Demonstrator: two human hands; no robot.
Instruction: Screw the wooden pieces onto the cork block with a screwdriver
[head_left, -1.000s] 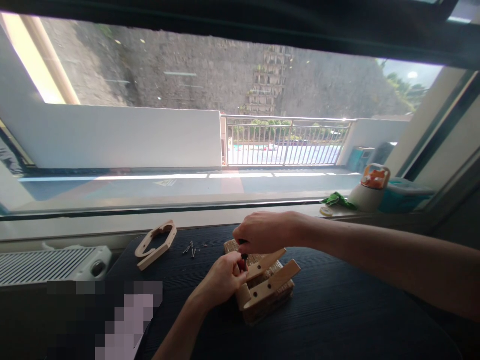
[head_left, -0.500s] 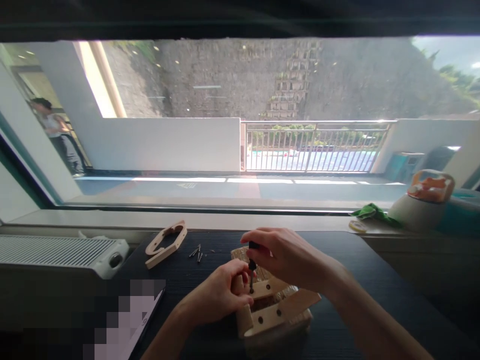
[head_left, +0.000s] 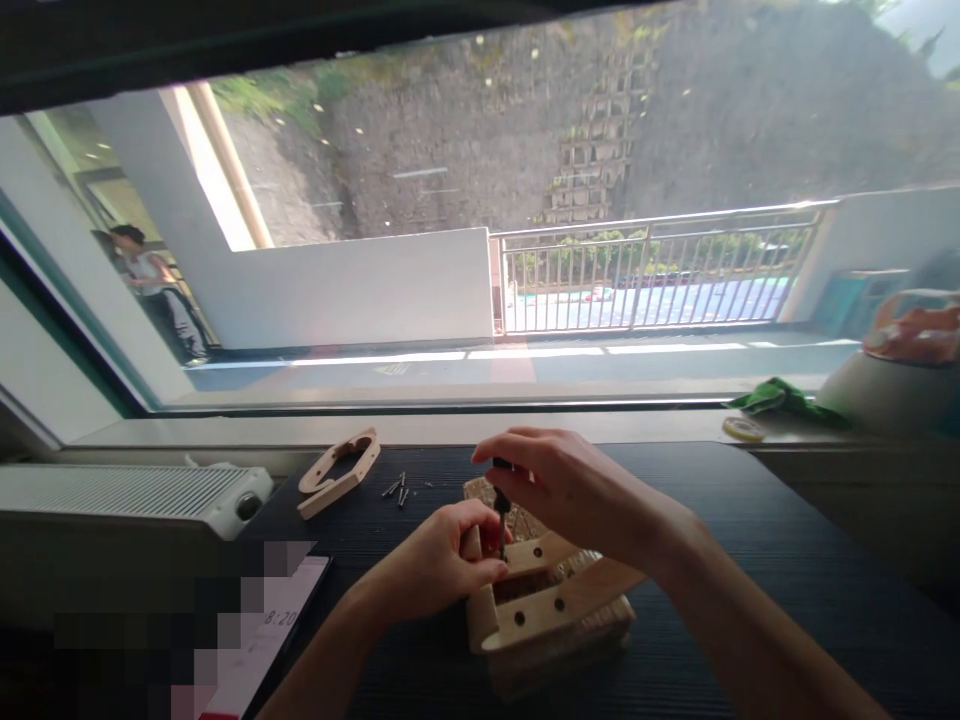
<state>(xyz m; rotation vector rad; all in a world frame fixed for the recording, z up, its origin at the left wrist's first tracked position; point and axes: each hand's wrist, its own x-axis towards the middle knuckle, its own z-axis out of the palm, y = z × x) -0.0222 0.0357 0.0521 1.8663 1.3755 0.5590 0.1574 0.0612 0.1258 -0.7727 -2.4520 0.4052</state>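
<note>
My right hand [head_left: 559,485] is closed round the black handle of a small screwdriver [head_left: 501,515] that stands upright with its tip on a wooden assembly [head_left: 551,600]. The assembly is made of pale wooden pieces with holes, resting on a woven block on the dark table [head_left: 787,580]. My left hand [head_left: 439,560] is closed on the left end of the wooden assembly, its fingers pinched beside the screwdriver tip. What the fingertips pinch there is too small to make out.
A loose curved wooden piece [head_left: 337,472] and several small screws [head_left: 397,489] lie at the table's far left. A phone [head_left: 262,640] lies at the near left. A white heater [head_left: 135,492] stands left; a green cloth [head_left: 784,398] and white container [head_left: 900,375] sit on the sill. A person [head_left: 154,290] stands outside.
The view has swung left and tilted. My right hand has shifted from above the assembly to its right side, still turning the screwdriver. My left hand has stayed on the wood.
</note>
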